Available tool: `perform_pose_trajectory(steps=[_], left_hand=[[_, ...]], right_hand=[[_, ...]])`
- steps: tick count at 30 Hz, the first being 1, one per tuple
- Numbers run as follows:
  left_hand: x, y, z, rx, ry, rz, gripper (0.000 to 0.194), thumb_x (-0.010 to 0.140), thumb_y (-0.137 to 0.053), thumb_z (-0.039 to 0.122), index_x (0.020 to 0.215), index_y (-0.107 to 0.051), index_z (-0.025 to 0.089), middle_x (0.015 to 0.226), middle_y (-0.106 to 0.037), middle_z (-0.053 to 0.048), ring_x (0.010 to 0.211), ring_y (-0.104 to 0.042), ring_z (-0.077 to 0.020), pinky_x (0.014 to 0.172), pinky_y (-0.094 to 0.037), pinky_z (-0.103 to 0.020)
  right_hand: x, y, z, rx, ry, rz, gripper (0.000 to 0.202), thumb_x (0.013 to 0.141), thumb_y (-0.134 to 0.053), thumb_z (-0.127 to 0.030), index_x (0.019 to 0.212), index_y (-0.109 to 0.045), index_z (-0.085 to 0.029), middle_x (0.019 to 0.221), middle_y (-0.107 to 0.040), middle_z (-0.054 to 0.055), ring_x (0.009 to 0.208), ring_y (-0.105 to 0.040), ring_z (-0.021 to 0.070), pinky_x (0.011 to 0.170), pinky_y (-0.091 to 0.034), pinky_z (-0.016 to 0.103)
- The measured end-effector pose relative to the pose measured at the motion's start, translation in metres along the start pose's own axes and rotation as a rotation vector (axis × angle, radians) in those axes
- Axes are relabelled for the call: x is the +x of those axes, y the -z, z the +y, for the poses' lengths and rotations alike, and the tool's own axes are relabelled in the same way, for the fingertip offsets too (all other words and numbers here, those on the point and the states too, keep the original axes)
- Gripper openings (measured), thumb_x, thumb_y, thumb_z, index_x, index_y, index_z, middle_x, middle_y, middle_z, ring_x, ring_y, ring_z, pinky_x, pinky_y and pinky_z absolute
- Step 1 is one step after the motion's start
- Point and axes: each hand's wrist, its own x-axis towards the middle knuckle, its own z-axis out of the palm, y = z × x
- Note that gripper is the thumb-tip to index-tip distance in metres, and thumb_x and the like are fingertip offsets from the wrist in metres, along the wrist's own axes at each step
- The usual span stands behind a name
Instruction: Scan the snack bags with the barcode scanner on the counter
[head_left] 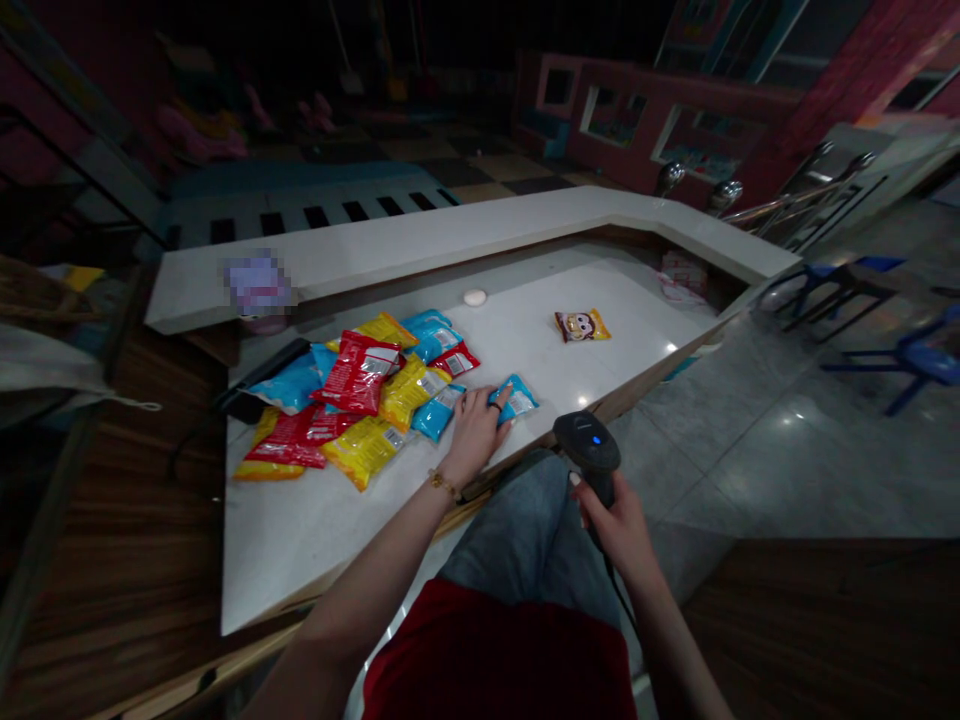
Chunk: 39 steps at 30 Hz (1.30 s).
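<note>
My left hand (478,425) rests at the right side of a pile of snack packets, its fingers on a small blue packet (517,398). Wrapped round the handle of a black barcode scanner (589,440) with a blue light is my right hand (611,520), just off the counter's front edge. The pile holds several red (358,372), yellow (365,450) and blue packets, with barcodes showing on some. Apart from them, a yellow and brown packet with a monkey face (583,325) lies farther right on the white counter (510,320).
A white oval object (475,297) lies behind the pile. A raised white ledge (420,235) runs along the back, with a blurred purple item (259,283) at its left. Blue stools (930,355) stand on the floor at right. A dark device lies left of the packets.
</note>
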Motion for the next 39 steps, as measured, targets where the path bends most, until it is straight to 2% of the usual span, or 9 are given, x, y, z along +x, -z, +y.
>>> perform_pose_trajectory(steps=[5,9,11,13,16,22,26,34,39], left_hand=[[-0.055,0.033,-0.010,-0.019,0.039,0.170,0.062,0.103,-0.064,0.030,0.164,-0.053,0.027,0.148,-0.064,-0.015,0.136,-0.056,-0.0337,0.120,-0.043,-0.052],[-0.102,0.078,-0.047,0.080,0.244,0.463,0.059,0.107,-0.060,0.037,0.165,-0.052,0.030,0.154,-0.060,-0.015,0.140,-0.055,-0.0358,0.124,-0.039,-0.056],[-0.115,0.094,-0.071,0.119,0.375,0.551,0.063,0.109,-0.057,0.038,0.170,-0.045,0.030,0.167,-0.049,-0.017,0.153,-0.045,-0.0386,0.130,-0.030,-0.061],[-0.120,0.100,-0.089,0.144,0.474,0.542,0.072,0.107,-0.060,0.045,0.174,-0.037,0.028,0.179,-0.031,-0.018,0.164,-0.029,-0.0442,0.133,-0.019,-0.070],[-0.121,0.092,-0.098,0.180,0.514,0.416,0.090,0.099,-0.073,0.056,0.175,-0.033,0.030,0.185,-0.014,-0.019,0.169,-0.009,-0.0526,0.129,-0.010,-0.083],[-0.111,0.075,-0.090,0.251,0.510,0.303,0.093,0.090,-0.083,0.057,0.171,-0.044,0.031,0.185,-0.016,-0.018,0.169,-0.001,-0.0561,0.124,-0.008,-0.090],[-0.102,0.077,-0.100,0.252,0.524,0.295,0.084,0.093,-0.081,0.051,0.168,-0.049,0.032,0.186,-0.016,-0.016,0.169,-0.003,-0.0565,0.123,-0.006,-0.091],[-0.072,0.089,-0.137,0.223,0.556,0.293,0.085,0.094,-0.080,0.048,0.170,-0.046,0.031,0.186,-0.012,-0.015,0.170,0.002,-0.0547,0.125,0.000,-0.089],[-0.061,0.099,-0.146,0.204,0.555,0.253,0.086,0.095,-0.077,0.047,0.171,-0.043,0.029,0.186,-0.013,-0.016,0.170,0.002,-0.0532,0.124,0.005,-0.088]], right_hand=[[-0.002,0.003,0.008,0.035,-0.026,-0.022,0.051,0.085,-0.078,-0.072,0.084,-0.066,-0.023,0.053,-0.059,-0.003,0.047,-0.058,0.0202,0.049,-0.045,0.031],[0.001,0.000,0.008,0.040,-0.024,-0.051,0.045,0.084,-0.078,-0.066,0.083,-0.065,-0.023,0.054,-0.060,-0.003,0.048,-0.058,0.0199,0.050,-0.046,0.031],[0.003,-0.003,0.006,0.039,-0.025,-0.065,0.043,0.083,-0.078,-0.065,0.084,-0.066,-0.023,0.055,-0.061,-0.003,0.048,-0.058,0.0196,0.050,-0.046,0.031],[0.004,-0.006,0.005,0.035,-0.021,-0.074,0.041,0.083,-0.077,-0.063,0.083,-0.066,-0.023,0.055,-0.061,-0.003,0.048,-0.059,0.0196,0.051,-0.046,0.031],[0.003,-0.007,0.006,0.024,-0.009,-0.080,0.040,0.085,-0.077,-0.061,0.082,-0.067,-0.023,0.055,-0.061,-0.003,0.051,-0.060,0.0198,0.052,-0.048,0.031],[0.000,-0.004,0.015,0.018,-0.016,-0.081,0.045,0.087,-0.078,-0.067,0.084,-0.068,-0.023,0.056,-0.062,-0.003,0.050,-0.058,0.0198,0.051,-0.046,0.031],[0.003,-0.003,0.014,-0.002,-0.015,-0.072,0.050,0.086,-0.077,-0.072,0.083,-0.067,-0.023,0.055,-0.062,-0.002,0.050,-0.058,0.0204,0.051,-0.046,0.032],[0.004,-0.001,0.008,-0.006,-0.020,-0.059,0.052,0.086,-0.077,-0.074,0.084,-0.067,-0.023,0.056,-0.063,-0.001,0.051,-0.062,0.0213,0.053,-0.049,0.032],[0.004,0.001,0.009,0.012,-0.030,-0.046,0.057,0.082,-0.077,-0.078,0.084,-0.068,-0.022,0.054,-0.061,-0.002,0.047,-0.060,0.0209,0.049,-0.047,0.031]])
